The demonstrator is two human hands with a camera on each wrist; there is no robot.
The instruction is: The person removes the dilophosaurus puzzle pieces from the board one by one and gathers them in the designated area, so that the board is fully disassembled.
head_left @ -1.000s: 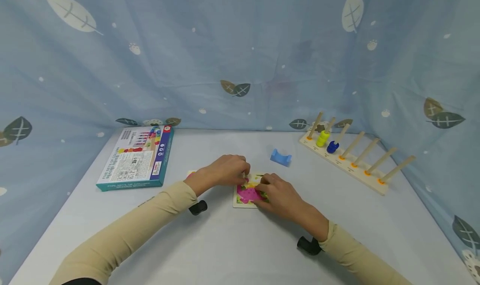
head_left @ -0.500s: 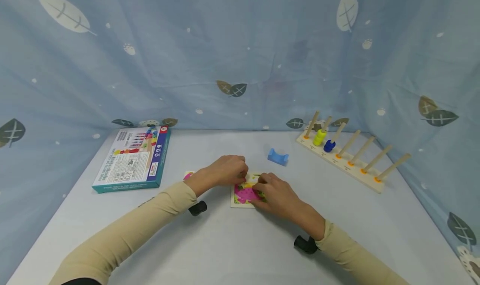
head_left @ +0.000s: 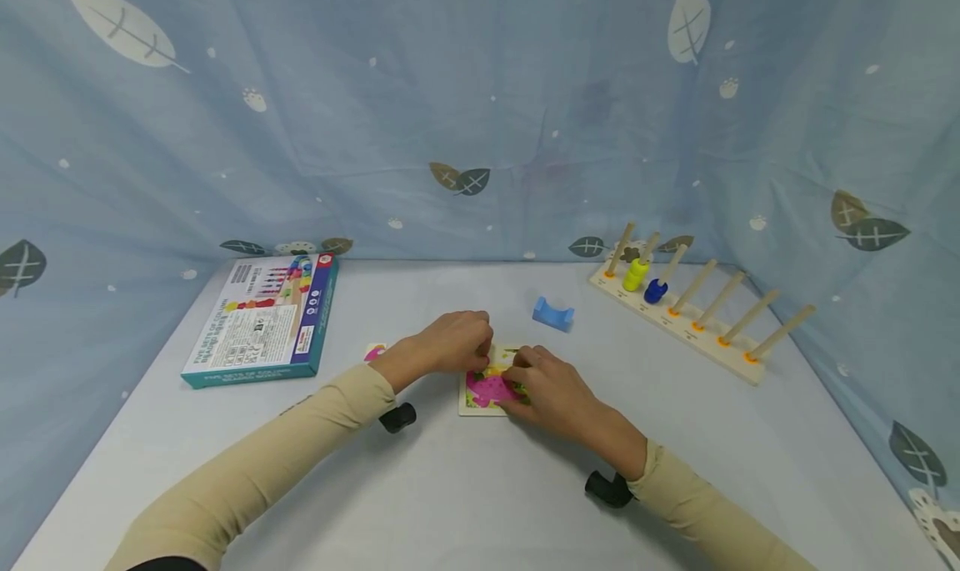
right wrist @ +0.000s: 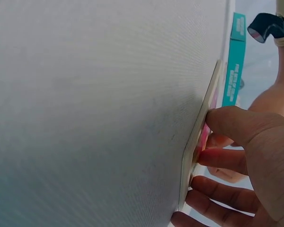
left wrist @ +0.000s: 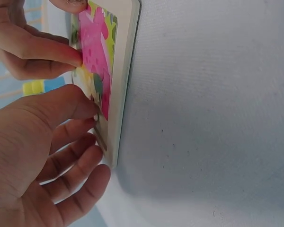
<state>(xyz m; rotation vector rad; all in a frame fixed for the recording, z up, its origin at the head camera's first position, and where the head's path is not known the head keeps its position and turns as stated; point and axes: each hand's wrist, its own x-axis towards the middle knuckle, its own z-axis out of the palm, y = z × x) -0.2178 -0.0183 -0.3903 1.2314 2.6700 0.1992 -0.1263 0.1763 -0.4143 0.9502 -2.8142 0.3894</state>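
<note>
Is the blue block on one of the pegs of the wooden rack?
No, the blue block lies on the table, apart from the wooden rack.

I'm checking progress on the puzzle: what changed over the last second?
Nothing visibly moved. Both hands, left hand and right hand, stay with fingers on the puzzle board; the box, blue block and peg rack lie as before.

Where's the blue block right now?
In the head view the blue block sits on the table, just beyond the puzzle board, between it and the peg rack to the right.
</note>
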